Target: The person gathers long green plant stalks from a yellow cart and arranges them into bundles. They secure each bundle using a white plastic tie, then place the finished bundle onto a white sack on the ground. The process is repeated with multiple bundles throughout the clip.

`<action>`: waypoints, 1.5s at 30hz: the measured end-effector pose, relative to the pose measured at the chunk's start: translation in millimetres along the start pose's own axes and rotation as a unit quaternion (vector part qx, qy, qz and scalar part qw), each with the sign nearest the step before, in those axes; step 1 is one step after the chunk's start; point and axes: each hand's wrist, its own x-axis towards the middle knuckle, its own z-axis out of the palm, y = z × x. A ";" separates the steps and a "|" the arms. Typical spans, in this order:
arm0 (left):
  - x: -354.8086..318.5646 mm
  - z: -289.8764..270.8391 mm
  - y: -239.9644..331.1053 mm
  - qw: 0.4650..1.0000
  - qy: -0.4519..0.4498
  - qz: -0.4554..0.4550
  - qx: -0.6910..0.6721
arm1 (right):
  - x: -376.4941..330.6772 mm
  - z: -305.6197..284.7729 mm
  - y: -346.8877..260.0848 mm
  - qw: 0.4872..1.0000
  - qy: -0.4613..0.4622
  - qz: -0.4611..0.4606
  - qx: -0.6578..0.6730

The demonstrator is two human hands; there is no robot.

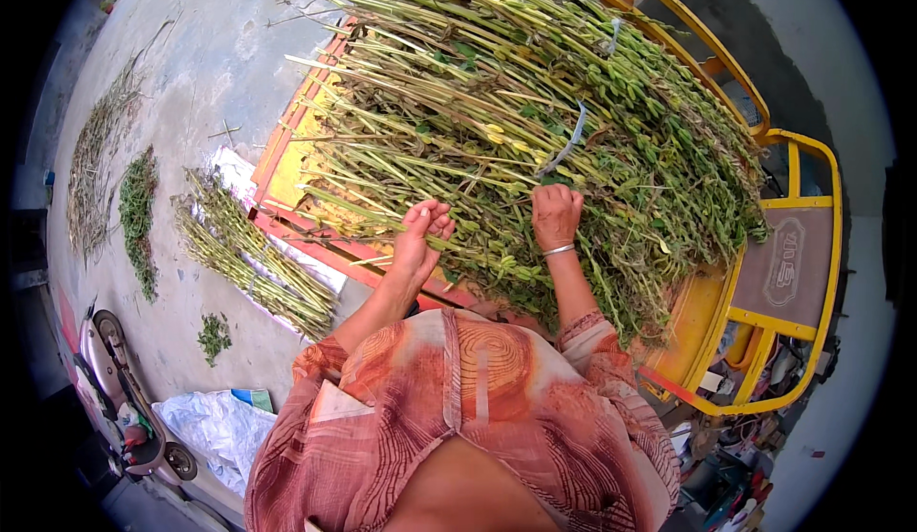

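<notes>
The person stood at a yellow cart bed (287, 164) loaded high with a heap of green stalks (535, 102). The left hand (420, 236) lay on the near stalks with fingers half curled; whether its grip had any stalk, I cannot tell. The right hand (556, 215) was closed down into the heap, fingers hidden. A smaller bundle (250, 257) lay on the concrete ground (205, 64) beside the cart.

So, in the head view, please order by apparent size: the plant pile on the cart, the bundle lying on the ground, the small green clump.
1. plant pile
2. bundle
3. small green clump
The clump lies nearer the rim, yet looks clearly smallest.
</notes>
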 end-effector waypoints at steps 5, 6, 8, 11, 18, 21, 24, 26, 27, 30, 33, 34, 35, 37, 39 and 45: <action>-21.2 27.2 -8.9 0.999 -0.008 0.000 0.054 | -2.8 -50.4 -57.9 0.990 0.066 -0.065 0.105; -24.3 33.3 -7.7 0.998 -0.025 0.000 0.063 | -2.4 -49.1 -69.1 0.989 0.066 -0.065 0.119; -30.1 42.8 -6.4 0.995 -0.058 -0.003 0.082 | -3.3 -46.8 -87.8 0.985 0.066 -0.065 0.147; -27.9 38.5 -11.5 0.994 -0.085 0.010 0.064 | -5.8 -43.0 -95.7 0.979 0.009 -0.046 0.198; -29.1 27.6 -11.8 0.990 -0.127 0.019 0.062 | 29.8 -34.7 -40.3 0.948 -0.107 -0.045 0.296; -29.4 42.7 -6.6 0.988 -0.130 0.015 0.085 | 46.1 -8.7 -12.1 0.923 -0.267 -0.013 0.276; -27.7 49.0 -4.0 0.985 -0.142 0.014 0.094 | 67.5 -4.8 -9.4 0.896 -0.418 -0.060 0.137; -26.6 55.5 -3.3 0.977 -0.191 0.019 0.098 | 76.4 -6.2 -11.9 0.864 -0.499 -0.062 -0.003; -26.5 58.6 -3.7 0.971 -0.215 0.020 0.100 | 79.0 5.1 -8.2 0.831 -0.548 -0.060 -0.073; -24.8 58.4 -5.2 0.974 -0.210 0.012 0.081 | 74.5 -1.2 -1.9 0.871 -0.487 -0.043 0.037; -25.5 52.7 -6.6 0.978 -0.195 0.023 0.073 | 53.5 -34.5 -16.4 0.943 -0.182 -0.021 0.279; -24.8 47.5 -7.3 0.979 -0.190 0.025 0.074 | 53.6 -54.1 -31.2 0.943 -0.149 -0.022 0.296; -24.2 44.6 -7.7 0.979 -0.186 0.025 0.075 | 52.2 -70.6 -45.7 0.943 -0.115 -0.021 0.311; -23.2 46.1 -7.0 0.980 -0.178 0.030 0.085 | 35.2 -83.8 -69.2 0.964 -0.138 -0.024 0.225; -20.5 42.3 -10.0 0.982 -0.159 0.024 0.098 | 16.7 -88.1 -89.0 0.986 -0.136 -0.031 0.096; -33.0 38.2 -6.8 0.973 -0.175 0.034 0.144 | 6.2 -95.0 -99.7 0.973 -0.172 -0.031 0.149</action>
